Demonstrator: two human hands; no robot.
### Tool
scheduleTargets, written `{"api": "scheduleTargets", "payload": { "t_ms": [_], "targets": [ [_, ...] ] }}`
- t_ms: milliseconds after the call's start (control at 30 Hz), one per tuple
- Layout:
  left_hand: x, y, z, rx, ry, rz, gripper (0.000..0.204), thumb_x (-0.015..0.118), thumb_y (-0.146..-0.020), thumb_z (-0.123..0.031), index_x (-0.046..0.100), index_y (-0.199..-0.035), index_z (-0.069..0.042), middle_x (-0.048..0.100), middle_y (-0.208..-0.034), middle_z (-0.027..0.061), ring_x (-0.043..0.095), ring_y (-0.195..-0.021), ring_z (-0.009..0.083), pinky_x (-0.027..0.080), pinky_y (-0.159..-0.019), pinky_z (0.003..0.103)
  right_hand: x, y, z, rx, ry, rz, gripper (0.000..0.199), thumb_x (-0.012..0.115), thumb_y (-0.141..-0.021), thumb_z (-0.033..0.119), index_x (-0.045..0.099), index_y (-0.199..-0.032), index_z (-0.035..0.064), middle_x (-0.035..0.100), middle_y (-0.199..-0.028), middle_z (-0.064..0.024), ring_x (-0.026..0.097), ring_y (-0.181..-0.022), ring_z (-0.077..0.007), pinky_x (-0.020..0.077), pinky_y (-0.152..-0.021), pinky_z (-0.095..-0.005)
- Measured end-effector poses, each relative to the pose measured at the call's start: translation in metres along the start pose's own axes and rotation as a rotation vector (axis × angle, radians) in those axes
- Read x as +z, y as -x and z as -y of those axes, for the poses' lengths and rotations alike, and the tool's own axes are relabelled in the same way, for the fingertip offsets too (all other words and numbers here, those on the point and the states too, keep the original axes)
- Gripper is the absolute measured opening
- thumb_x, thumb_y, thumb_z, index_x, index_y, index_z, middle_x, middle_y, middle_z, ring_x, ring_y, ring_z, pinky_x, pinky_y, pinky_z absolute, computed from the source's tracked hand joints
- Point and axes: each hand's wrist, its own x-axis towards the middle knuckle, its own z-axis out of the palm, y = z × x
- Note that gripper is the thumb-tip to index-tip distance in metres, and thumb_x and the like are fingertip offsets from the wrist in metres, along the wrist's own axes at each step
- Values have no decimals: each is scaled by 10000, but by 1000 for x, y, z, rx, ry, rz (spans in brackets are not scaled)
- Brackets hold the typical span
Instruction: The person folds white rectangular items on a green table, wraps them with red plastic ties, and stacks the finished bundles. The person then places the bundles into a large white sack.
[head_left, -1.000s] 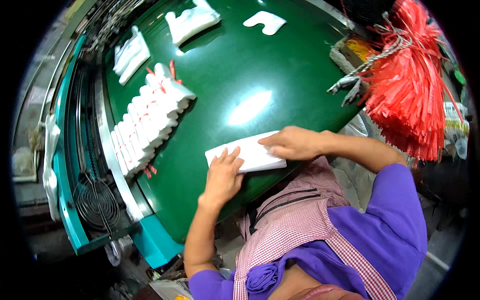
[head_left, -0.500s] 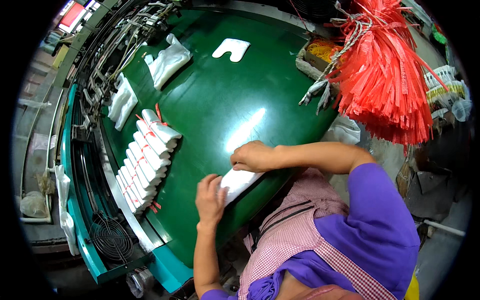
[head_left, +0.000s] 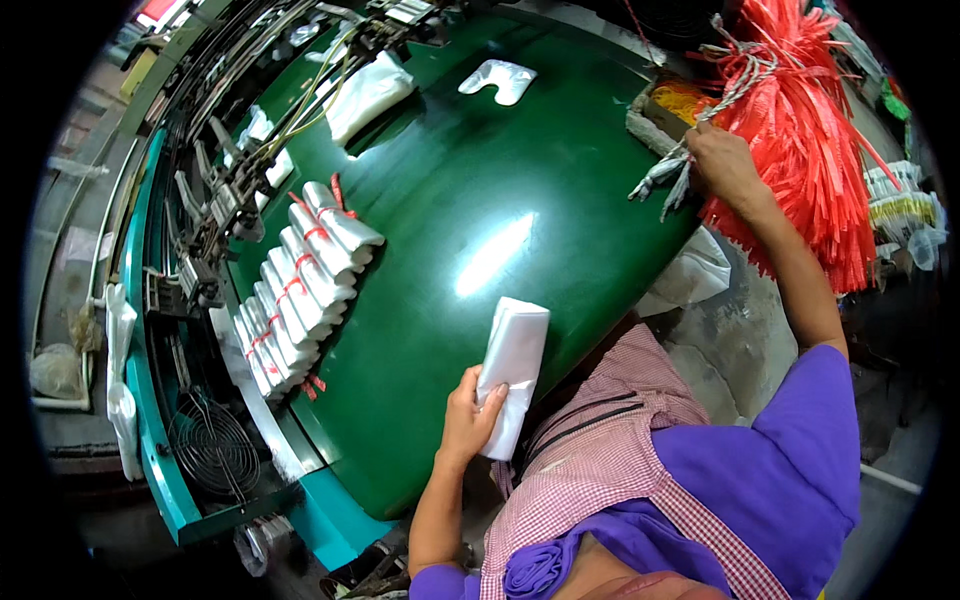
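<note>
Clamped around the lower end of a folded stack of white plastic bags point(head_left: 512, 372), the left hand point(head_left: 468, 418) holds it at the near edge of the green table point(head_left: 470, 190); the right hand point(head_left: 725, 165) is up at the hanging bunch of red plastic ties point(head_left: 800, 130), fingers closed among the strands, though whether they pinch one tie I cannot tell; with only one end gripped, the slippery stack could fan open or slide apart; a tug might drag out several ties, tangled; tied bundles point(head_left: 300, 280) lie in a row well to the left.

Head fisheye – looks steeply down, close over green table point(head_left: 470, 200).
</note>
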Motion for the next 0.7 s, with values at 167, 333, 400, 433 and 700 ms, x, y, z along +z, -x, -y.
{"api": "scheduleTargets", "payload": {
  "t_ms": [167,333,400,433,700],
  "targets": [
    [-16,47,29,-187,667,-200,301,537,-928,-103,492,-1191,36,620,-1030,66,578,-876,114,467,-789,265,-4,-7,15,32,40,-204,215,524,-784,39,537,-999,42,609,-886,-153,628,-830,-323,528,-669,-404],
    [-17,50,41,-175,807,-247,344,471,-988,-290,521,-1141,14,631,-894,49,578,-699,87,475,-605,221,-18,20,-40,95,246,63,90,514,-784,71,597,-794,40,616,-851,-130,611,-845,-313,525,-716,-393],
    [-17,46,45,-178,874,-216,332,468,-994,-260,523,-1149,30,621,-939,44,570,-753,82,474,-658,227,-9,22,-31,81,50,-106,89,517,-781,79,599,-788,45,612,-823,-135,607,-827,-321,517,-724,-400],
    [-17,43,44,-156,894,-197,330,471,-993,-266,527,-1143,23,622,-938,41,571,-751,83,472,-657,226,-8,19,-23,68,-53,-190,88,519,-780,82,600,-785,47,610,-809,-138,605,-818,-325,512,-728,-403],
    [-3,40,26,-162,1261,-152,598,630,-886,-321,402,-1332,6,490,-1331,221,635,-820,177,550,-697,286,-17,14,231,-831,-807,-196,125,608,-785,117,642,-906,121,634,-745,-64,635,-663,-256,489,-509,-369]
  ]
}}
